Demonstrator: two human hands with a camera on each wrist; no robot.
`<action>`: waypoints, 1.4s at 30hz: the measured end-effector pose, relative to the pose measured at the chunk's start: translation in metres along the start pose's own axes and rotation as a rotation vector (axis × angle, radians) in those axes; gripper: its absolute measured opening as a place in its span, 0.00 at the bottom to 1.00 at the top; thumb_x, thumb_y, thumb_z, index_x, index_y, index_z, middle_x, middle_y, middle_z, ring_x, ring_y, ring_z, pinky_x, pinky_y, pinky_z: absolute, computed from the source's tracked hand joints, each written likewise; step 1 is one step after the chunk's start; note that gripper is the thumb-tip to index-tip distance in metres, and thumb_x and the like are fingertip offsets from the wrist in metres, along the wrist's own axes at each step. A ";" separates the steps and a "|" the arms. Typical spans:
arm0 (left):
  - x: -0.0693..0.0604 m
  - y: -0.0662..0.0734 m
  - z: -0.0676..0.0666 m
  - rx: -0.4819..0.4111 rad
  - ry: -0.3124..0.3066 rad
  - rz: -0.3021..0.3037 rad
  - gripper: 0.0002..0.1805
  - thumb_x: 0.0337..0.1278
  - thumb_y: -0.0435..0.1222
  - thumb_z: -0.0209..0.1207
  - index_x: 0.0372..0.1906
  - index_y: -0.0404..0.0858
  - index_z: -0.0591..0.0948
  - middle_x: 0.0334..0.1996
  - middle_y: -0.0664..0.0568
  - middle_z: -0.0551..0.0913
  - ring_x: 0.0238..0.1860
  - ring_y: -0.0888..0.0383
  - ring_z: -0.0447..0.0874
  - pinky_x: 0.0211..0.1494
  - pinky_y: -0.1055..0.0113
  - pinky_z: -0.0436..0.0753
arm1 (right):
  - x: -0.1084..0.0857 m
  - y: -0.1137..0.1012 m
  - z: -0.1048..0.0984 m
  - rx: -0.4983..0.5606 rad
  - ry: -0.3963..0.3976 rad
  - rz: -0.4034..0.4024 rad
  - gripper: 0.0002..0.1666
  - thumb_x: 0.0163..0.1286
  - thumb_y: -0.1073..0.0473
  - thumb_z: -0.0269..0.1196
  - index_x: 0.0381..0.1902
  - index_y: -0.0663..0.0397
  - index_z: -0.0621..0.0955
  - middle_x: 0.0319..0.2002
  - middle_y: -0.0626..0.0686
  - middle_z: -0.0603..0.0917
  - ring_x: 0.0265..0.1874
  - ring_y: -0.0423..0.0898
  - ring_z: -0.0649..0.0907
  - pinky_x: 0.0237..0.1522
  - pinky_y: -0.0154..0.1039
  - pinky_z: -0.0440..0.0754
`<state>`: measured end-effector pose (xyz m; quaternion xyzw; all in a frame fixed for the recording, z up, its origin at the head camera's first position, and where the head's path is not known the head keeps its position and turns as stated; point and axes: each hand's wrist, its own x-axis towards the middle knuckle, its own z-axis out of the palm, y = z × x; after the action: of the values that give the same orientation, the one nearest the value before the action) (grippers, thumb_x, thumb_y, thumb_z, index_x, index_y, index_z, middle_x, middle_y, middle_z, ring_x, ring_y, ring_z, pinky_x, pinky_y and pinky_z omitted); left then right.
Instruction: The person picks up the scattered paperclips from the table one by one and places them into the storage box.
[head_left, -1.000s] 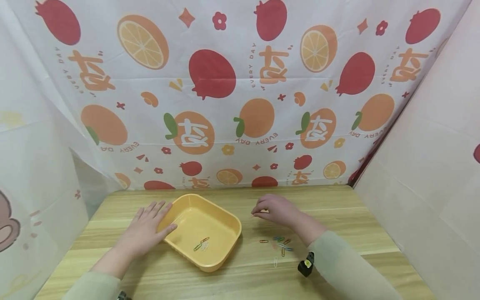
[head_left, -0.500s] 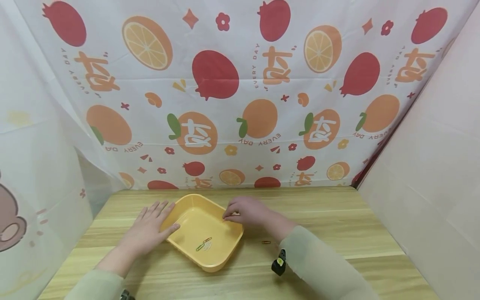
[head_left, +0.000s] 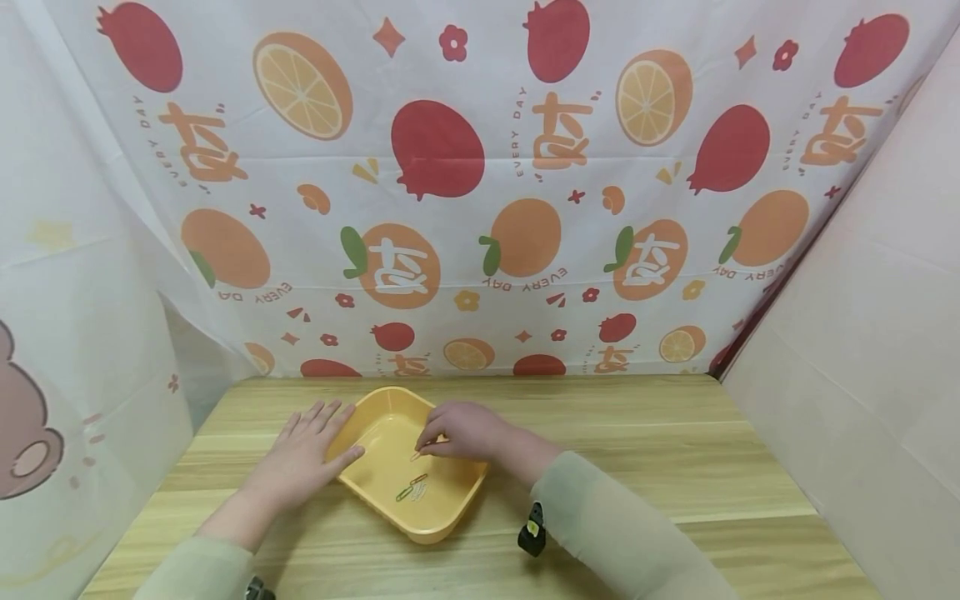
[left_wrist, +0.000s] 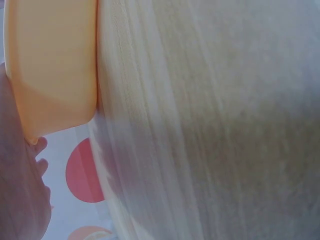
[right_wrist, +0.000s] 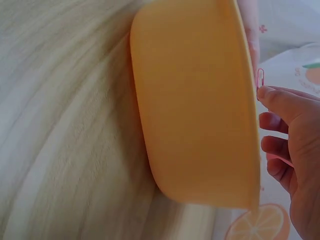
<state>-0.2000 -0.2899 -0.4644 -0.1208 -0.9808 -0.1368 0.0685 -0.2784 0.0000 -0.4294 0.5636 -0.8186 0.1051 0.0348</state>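
A yellow tray (head_left: pixel 397 527) stands on the wooden table, with several paper clips (head_left: pixel 412 488), green, red and whitish, on its floor. My left hand (head_left: pixel 300 458) rests against the tray's left rim with spread, fairly straight fingers; the left wrist view shows part of that hand (left_wrist: pixel 20 170) beside the tray wall (left_wrist: pixel 55 65). Over the tray's right part, my right hand (head_left: pixel 468 433) pinches a pink paper clip (right_wrist: pixel 260 78) between thumb and forefinger. In the right wrist view the hand (right_wrist: pixel 300 130) is just beyond the tray's rim, other fingers curled.
The wooden table (head_left: pixel 645 467) reaches back to a white cloth with fruit prints (head_left: pixel 525 167). More cloth hangs at the left and right sides. Black wrist straps (head_left: pixel 532 530) show at both sleeves. My right forearm crosses the table to the right of the tray.
My right hand has moved left from above the table to over the tray, holding the clip. The loose clips on the table are no longer in sight. My left hand stays at the rim.
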 end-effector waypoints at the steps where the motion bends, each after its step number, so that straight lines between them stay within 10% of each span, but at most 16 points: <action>1: 0.000 0.000 0.000 0.002 0.005 0.002 0.44 0.68 0.62 0.50 0.78 0.39 0.57 0.76 0.35 0.54 0.75 0.33 0.46 0.75 0.36 0.39 | 0.002 -0.001 0.002 -0.004 -0.007 -0.006 0.08 0.70 0.48 0.65 0.40 0.35 0.90 0.32 0.34 0.81 0.31 0.32 0.76 0.35 0.21 0.71; 23: 0.000 0.003 -0.003 -0.002 -0.002 0.002 0.44 0.67 0.62 0.50 0.77 0.39 0.59 0.75 0.34 0.55 0.75 0.33 0.47 0.75 0.35 0.41 | 0.038 -0.021 0.033 -0.083 -0.313 0.067 0.06 0.68 0.46 0.66 0.34 0.34 0.89 0.28 0.34 0.77 0.28 0.30 0.74 0.35 0.23 0.71; 42: 0.002 0.004 -0.004 -0.003 -0.004 0.000 0.43 0.68 0.61 0.51 0.77 0.38 0.59 0.75 0.33 0.56 0.75 0.32 0.47 0.74 0.34 0.42 | 0.043 -0.019 0.036 -0.055 -0.352 0.123 0.06 0.69 0.47 0.66 0.33 0.31 0.88 0.28 0.32 0.77 0.28 0.30 0.75 0.36 0.23 0.72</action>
<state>-0.2008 -0.2872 -0.4591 -0.1214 -0.9807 -0.1380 0.0661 -0.2740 -0.0534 -0.4546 0.5208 -0.8477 -0.0156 -0.1000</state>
